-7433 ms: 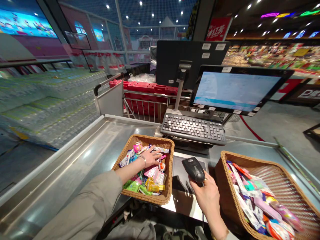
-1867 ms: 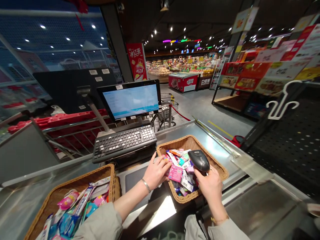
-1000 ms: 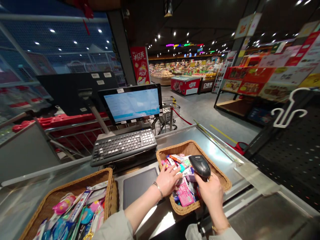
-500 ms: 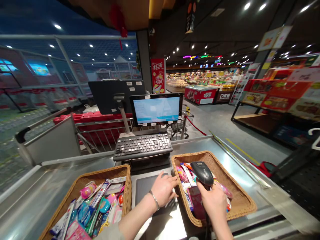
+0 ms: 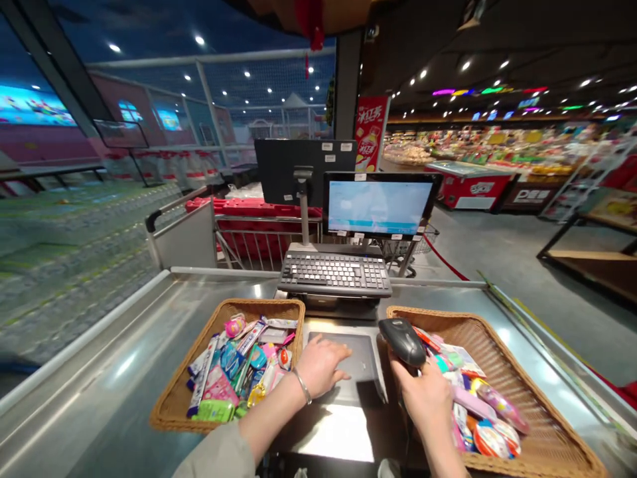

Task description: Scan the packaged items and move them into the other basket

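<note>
Far left, a long brushed stainless-steel checkout counter (image 5: 94,352) beneath everything. On it, a rectangular woven-wicker basket (image 5: 172,413) heaped with brightly coloured candy and toy packets (image 5: 231,375), a pink egg-shaped capsule (image 5: 235,326) near the top. Just right of that basket, a bare left hand (image 5: 321,366) with a thin silver bangle (image 5: 302,386) at the wrist: open, palm down, fingers resting on a flat, dark-grey rectangular scanner plate (image 5: 343,348), nothing held. Beyond the plate, a black keyboard (image 5: 334,272) below a black-framed touchscreen monitor (image 5: 378,207). Next, a right hand (image 5: 423,398), fingers clamped around the handle of a black handheld barcode scanner (image 5: 402,341), its head above the left rim of a wider woven-wicker basket (image 5: 497,325) loosely filled with more bright packets (image 5: 472,398).
</note>
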Demonstrator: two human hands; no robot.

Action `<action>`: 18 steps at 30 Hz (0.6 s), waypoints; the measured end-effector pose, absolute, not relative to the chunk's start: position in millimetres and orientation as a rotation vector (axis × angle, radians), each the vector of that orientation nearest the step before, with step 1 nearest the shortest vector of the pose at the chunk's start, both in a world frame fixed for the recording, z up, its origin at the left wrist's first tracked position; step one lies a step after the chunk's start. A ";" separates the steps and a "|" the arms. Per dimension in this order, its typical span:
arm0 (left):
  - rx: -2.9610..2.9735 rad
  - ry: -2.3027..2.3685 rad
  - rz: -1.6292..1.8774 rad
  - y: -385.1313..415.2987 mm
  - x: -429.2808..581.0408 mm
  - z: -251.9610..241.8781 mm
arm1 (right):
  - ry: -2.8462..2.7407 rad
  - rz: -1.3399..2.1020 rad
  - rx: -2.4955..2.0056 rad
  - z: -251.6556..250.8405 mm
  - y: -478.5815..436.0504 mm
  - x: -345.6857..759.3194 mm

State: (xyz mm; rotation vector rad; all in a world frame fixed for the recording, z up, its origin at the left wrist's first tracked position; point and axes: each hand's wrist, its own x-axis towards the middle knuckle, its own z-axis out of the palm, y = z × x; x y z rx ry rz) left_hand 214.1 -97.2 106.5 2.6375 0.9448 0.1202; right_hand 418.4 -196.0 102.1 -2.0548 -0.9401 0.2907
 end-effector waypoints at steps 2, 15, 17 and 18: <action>2.625 0.991 0.174 -96.4 198.9 103.9 | -0.977 0.307 -2.049 99.5 -191.3 411.3; 2.493 1.603 0.187 -64.6 79.9 85.4 | -1.166 0.387 -2.063 96.2 -170.1 369.1; 2.475 1.667 0.136 -56.7 64.4 79.0 | -1.163 0.420 -2.087 94.8 -167.1 365.0; 2.468 1.691 0.113 -52.8 57.9 76.0 | -1.161 0.434 -2.094 93.9 -165.6 363.3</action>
